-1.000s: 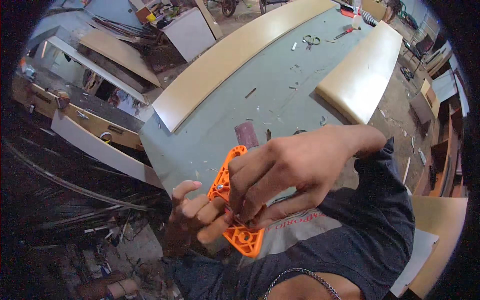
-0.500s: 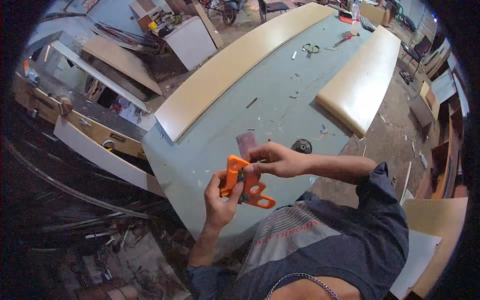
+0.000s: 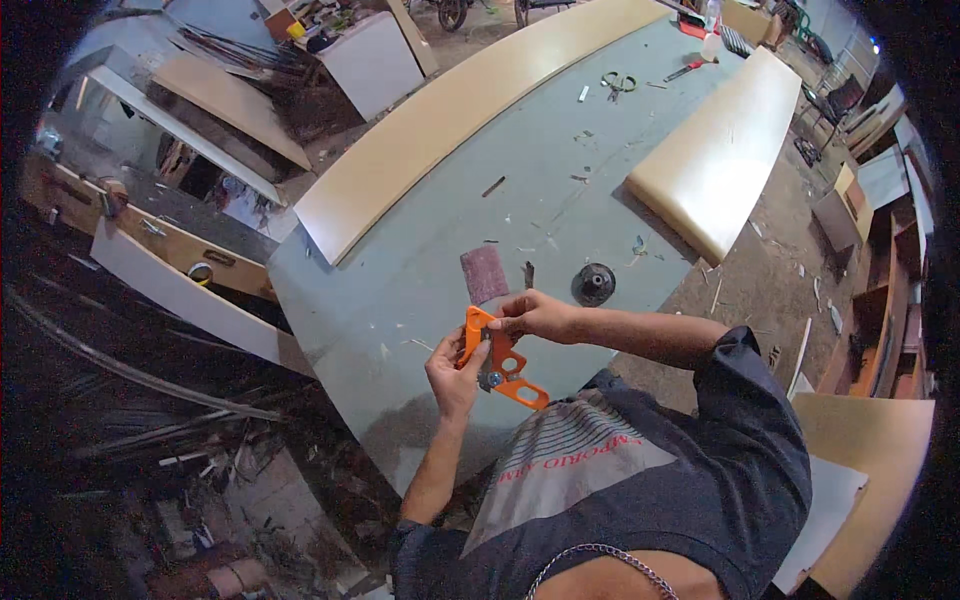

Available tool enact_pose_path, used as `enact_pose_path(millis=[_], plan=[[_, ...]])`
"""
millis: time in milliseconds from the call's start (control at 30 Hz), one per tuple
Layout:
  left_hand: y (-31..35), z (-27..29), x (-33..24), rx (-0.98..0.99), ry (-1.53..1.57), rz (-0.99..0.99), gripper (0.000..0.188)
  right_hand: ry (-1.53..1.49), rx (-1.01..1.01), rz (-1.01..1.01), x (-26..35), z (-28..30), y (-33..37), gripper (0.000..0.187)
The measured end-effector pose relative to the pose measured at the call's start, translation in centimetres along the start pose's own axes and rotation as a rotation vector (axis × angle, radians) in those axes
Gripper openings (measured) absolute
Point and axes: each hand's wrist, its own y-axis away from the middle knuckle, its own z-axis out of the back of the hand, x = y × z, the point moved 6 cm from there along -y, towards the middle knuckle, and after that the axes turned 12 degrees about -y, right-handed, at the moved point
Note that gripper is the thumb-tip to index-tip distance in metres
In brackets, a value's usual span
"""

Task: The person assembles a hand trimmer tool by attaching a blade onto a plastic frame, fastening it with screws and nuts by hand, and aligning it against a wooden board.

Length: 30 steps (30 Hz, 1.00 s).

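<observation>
Both of my hands hold an orange plastic hand tool [image 3: 512, 388] with rounded cut-outs and dark knob-like parts, over the near end of the table. My left hand [image 3: 456, 378] grips its left side, thumb pressed on the face and fingers wrapped behind. My right hand [image 3: 536, 314] pinches its upper end between thumb and fingers. Just beyond my hands lies a dark reddish rough pad [image 3: 484, 275] on the tabletop. A black round cup-shaped part [image 3: 594, 285] rests to the right of it, past my right wrist.
The grey-green table [image 3: 430, 240] carries a long pale board [image 3: 470, 105] on its left and a shorter one [image 3: 715, 160] on its right. Scissors [image 3: 618, 82], a red-handled tool [image 3: 685, 69] and a bottle [image 3: 711, 35] lie or stand at the far end. Scraps litter the tabletop.
The orange tool has turned in my hands, so its face shows differently. My right hand has shifted slightly, and the rough pad is more fully in view. The whole view has moved a little.
</observation>
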Motion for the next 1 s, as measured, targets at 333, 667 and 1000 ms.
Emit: enact_pose_path(millis=[333,667,1000], plan=[[-0.3,-0.8,5.7,0.014,0.105,0.152,0.038,-0.082,-0.153,-0.102,-4.7,2.7,-1.1,0.028],[2.0,0.8,12.2,-0.173,0.344,0.254,0.048,0.387,-0.614,0.111,-7.5,11.7,2.8,0.022],[2.7,1.0,10.0,-0.321,0.259,0.181,0.052,0.934,-0.631,0.283,-7.6,13.4,3.4,0.027]])
